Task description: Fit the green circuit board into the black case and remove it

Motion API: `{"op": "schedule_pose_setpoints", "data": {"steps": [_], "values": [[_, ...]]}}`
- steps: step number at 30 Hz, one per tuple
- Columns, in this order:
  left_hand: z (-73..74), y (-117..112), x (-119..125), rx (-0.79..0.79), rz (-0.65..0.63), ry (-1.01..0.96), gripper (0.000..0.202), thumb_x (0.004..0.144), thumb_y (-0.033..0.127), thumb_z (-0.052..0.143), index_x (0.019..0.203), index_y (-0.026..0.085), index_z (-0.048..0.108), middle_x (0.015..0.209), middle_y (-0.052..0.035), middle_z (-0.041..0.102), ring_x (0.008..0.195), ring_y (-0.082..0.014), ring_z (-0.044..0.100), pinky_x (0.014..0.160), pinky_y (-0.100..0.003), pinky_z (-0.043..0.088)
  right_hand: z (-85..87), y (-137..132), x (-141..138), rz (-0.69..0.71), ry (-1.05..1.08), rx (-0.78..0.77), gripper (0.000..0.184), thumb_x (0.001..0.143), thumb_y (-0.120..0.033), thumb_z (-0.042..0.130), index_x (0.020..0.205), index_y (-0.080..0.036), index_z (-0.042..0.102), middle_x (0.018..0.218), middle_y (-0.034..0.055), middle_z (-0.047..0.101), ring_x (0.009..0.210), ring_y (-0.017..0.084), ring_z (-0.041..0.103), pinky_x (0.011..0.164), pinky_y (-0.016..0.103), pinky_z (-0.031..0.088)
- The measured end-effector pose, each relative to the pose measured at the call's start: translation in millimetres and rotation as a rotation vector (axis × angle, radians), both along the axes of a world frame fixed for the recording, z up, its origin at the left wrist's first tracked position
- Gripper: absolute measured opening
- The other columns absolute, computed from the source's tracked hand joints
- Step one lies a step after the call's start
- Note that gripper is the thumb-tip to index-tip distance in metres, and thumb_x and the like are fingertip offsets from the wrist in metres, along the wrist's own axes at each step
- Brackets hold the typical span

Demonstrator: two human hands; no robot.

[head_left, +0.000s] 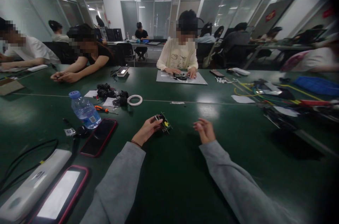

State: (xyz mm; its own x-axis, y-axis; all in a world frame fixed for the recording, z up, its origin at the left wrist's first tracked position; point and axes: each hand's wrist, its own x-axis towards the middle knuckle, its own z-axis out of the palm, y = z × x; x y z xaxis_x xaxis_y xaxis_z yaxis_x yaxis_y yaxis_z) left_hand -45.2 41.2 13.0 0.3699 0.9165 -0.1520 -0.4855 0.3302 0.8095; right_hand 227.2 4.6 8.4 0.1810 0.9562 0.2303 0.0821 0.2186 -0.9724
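Observation:
My left hand grips a small green circuit board with black and yellow parts, holding it tilted just above the dark green table. My right hand hovers to the right of the board, about a hand's width away, with fingers loosely curled and apart and nothing in them. Both arms wear grey sleeves.
To the left lie a water bottle, a red-cased phone, a second phone, a white box and cables. A screwdriver, black parts and a tape roll sit beyond. People work across the table; wires clutter the right.

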Motion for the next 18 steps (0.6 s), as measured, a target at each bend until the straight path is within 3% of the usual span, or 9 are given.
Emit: {"op": "schedule_pose_setpoints", "data": {"steps": [3, 6, 9, 12, 15, 18], "values": [[-1.7, -4, 7, 0.083, -0.019, -0.005, 0.044, 0.070, 0.019, 0.070, 0.111, 0.013, 0.056, 0.111, -0.0125, 0.060, 0.095, -0.0170, 0.061, 0.089, -0.033, 0.046, -19.0, 13, -91, 0.183, 0.043, 0.029, 0.056, 0.079, -0.057, 0.053, 0.119, -0.021, 0.036, 0.101, 0.0073, 0.052, 0.085, 0.017, 0.056, 0.078, 0.036, 0.047], [-4.1, -5, 10, 0.135, -0.007, -0.007, 0.043, 0.069, 0.018, 0.070, 0.110, 0.014, 0.057, 0.110, -0.0106, 0.061, 0.095, -0.0162, 0.060, 0.090, -0.032, 0.044, -28.5, 19, -119, 0.238, 0.122, -0.085, 0.064, 0.073, -0.053, 0.062, 0.122, -0.022, 0.035, 0.111, 0.0092, 0.048, 0.085, 0.017, 0.057, 0.073, 0.036, 0.050], [-4.7, -4, 14, 0.154, 0.024, 0.005, 0.041, 0.069, 0.021, 0.070, 0.108, 0.014, 0.059, 0.108, -0.0102, 0.062, 0.095, -0.0166, 0.059, 0.090, -0.033, 0.042, -31.4, 24, -110, 0.266, 0.220, -0.191, 0.065, 0.064, -0.050, 0.072, 0.114, -0.020, 0.043, 0.104, 0.0079, 0.054, 0.087, 0.019, 0.058, 0.074, 0.036, 0.051], [-2.2, -6, 18, 0.196, 0.002, 0.072, 0.043, 0.066, 0.023, 0.072, 0.106, 0.015, 0.060, 0.108, -0.0108, 0.062, 0.097, -0.0182, 0.058, 0.092, -0.035, 0.040, -29.7, 23, -95, 0.387, 0.376, -0.314, 0.059, 0.062, -0.046, 0.075, 0.105, -0.017, 0.049, 0.091, 0.0070, 0.060, 0.072, 0.018, 0.061, 0.066, 0.034, 0.052], [1.0, -10, 19, 0.262, -0.067, 0.159, 0.044, 0.066, 0.025, 0.072, 0.108, 0.015, 0.061, 0.112, -0.0119, 0.061, 0.103, -0.0200, 0.056, 0.096, -0.036, 0.036, -24.5, 11, -79, 0.487, 0.471, -0.482, 0.044, 0.068, -0.043, 0.071, 0.097, -0.014, 0.055, 0.082, 0.0088, 0.062, 0.061, 0.017, 0.060, 0.055, 0.030, 0.050], [1.8, -11, 17, 0.256, -0.083, 0.168, 0.042, 0.072, 0.030, 0.067, 0.111, 0.016, 0.060, 0.117, -0.0127, 0.059, 0.109, -0.0202, 0.053, 0.100, -0.037, 0.033, -19.4, -1, -47, 0.448, 0.483, -0.673, 0.029, 0.079, -0.040, 0.060, 0.093, -0.014, 0.057, 0.078, 0.0107, 0.063, 0.057, 0.017, 0.059, 0.046, 0.028, 0.048]]}}
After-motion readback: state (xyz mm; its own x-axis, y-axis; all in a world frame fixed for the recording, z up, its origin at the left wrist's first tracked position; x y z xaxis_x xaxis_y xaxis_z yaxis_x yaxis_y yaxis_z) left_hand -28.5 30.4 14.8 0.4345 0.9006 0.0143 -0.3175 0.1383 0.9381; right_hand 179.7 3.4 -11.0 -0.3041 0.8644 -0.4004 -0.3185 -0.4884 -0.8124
